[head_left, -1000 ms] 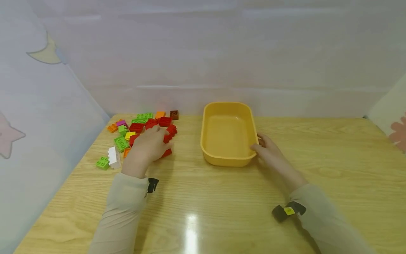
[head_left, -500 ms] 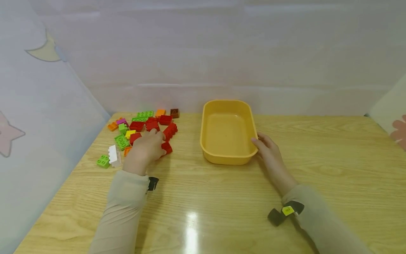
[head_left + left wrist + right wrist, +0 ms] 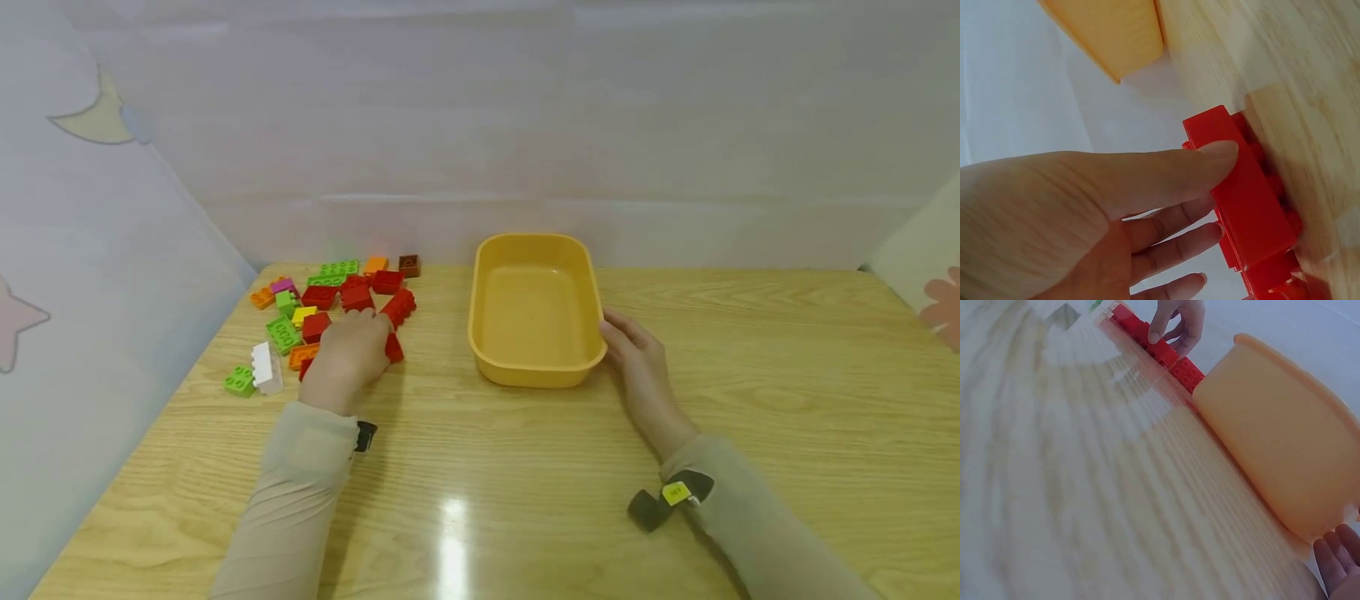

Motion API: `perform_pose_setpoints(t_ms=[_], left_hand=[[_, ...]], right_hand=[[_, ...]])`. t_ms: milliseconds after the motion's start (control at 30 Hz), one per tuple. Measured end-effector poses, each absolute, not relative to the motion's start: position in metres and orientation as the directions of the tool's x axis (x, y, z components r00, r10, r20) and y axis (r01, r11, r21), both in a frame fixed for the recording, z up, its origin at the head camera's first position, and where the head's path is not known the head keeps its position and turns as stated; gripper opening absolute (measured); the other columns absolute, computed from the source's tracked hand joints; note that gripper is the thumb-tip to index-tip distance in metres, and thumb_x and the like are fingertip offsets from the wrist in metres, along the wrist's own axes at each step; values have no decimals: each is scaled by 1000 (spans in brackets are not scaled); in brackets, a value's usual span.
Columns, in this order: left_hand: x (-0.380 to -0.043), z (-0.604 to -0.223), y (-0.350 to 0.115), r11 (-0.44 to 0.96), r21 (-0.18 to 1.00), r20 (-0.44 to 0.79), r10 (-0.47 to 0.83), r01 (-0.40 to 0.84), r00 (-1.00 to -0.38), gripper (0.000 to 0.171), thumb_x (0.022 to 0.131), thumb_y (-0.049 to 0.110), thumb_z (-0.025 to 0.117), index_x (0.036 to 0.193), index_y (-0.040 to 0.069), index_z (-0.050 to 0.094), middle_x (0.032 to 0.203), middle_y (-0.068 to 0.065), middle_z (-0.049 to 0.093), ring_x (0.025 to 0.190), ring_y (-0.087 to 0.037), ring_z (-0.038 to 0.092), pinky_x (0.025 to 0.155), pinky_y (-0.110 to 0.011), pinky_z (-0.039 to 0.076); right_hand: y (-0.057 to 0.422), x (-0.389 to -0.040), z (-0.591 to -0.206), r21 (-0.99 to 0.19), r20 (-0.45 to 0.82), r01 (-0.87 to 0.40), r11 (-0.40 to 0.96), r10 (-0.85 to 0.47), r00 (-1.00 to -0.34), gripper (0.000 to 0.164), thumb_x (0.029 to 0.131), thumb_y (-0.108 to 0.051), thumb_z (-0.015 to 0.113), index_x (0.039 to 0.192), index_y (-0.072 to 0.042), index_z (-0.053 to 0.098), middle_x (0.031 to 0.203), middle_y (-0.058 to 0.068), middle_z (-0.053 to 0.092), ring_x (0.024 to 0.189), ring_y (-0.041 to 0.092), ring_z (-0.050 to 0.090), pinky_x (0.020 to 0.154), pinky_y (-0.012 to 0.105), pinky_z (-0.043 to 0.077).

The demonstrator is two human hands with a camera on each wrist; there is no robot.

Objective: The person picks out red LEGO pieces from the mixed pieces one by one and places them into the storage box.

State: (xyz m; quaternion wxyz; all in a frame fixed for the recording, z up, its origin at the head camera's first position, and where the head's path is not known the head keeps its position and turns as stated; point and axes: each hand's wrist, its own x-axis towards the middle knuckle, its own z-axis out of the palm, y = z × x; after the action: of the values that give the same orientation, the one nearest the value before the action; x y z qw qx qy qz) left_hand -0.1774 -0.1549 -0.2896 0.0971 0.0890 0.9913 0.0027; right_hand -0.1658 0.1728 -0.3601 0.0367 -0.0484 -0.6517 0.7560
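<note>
1. While loose bricks (image 3: 357,298) crowd the left of the worktop (image 3: 525,467), a red brick (image 3: 1250,212) lies at their near side, pinched between thumb and fingers of the left hand (image 3: 351,354).
2. A square hold across its long sides should, I'd say, lift cleanest without nudging neighbours.
3. To the right, the right hand (image 3: 637,358) rests straight fingers against the yellow tub (image 3: 537,377); light, steady contact ought to stop it sliding.
4. Farther left sit a white brick (image 3: 266,368) and a green brick (image 3: 240,381).
</note>
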Motion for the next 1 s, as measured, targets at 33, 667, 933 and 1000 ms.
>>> perform_pose_setpoints(t_ms=[33, 667, 933, 1000], left_hand=[[-177, -290, -155, 983, 15, -178, 182, 183, -967, 29, 85, 9, 62, 112, -2, 60, 116, -23, 62, 103, -38, 52, 91, -51, 51], [-182, -294, -132, 983, -6, 153, 183, 184, -971, 47, 86, 20, 63, 125, -1, 48, 111, -22, 56, 81, -35, 58, 71, -47, 53], [-182, -289, -107, 976, 17, 299, 203, 218, -932, 50, 87, 26, 64, 130, 9, 49, 127, -16, 53, 102, -32, 59, 87, -46, 50], [-179, -289, -101, 969, 10, 334, 230, 247, -914, 46, 87, 27, 63, 129, 11, 50, 125, -13, 57, 105, -31, 58, 90, -46, 49]], right_hand=[[172, -166, -360, -989, -20, 3, -145, 119, -993, 59, 90, -30, 60, 136, 4, 45, 118, -7, 58, 102, 2, 59, 80, 8, 53], [172, -167, -362, -998, 36, -42, -51, 127, -991, 57, 92, -33, 56, 134, 5, 47, 125, -2, 55, 107, 5, 57, 81, 7, 52], [172, -167, -362, -999, 34, -38, -28, 124, -992, 57, 93, -34, 54, 135, 4, 47, 127, -2, 54, 108, 4, 55, 81, 7, 52], [172, -167, -363, -999, 35, -38, -17, 126, -991, 56, 93, -34, 54, 134, 3, 47, 127, -2, 54, 108, 4, 55, 81, 7, 52]])
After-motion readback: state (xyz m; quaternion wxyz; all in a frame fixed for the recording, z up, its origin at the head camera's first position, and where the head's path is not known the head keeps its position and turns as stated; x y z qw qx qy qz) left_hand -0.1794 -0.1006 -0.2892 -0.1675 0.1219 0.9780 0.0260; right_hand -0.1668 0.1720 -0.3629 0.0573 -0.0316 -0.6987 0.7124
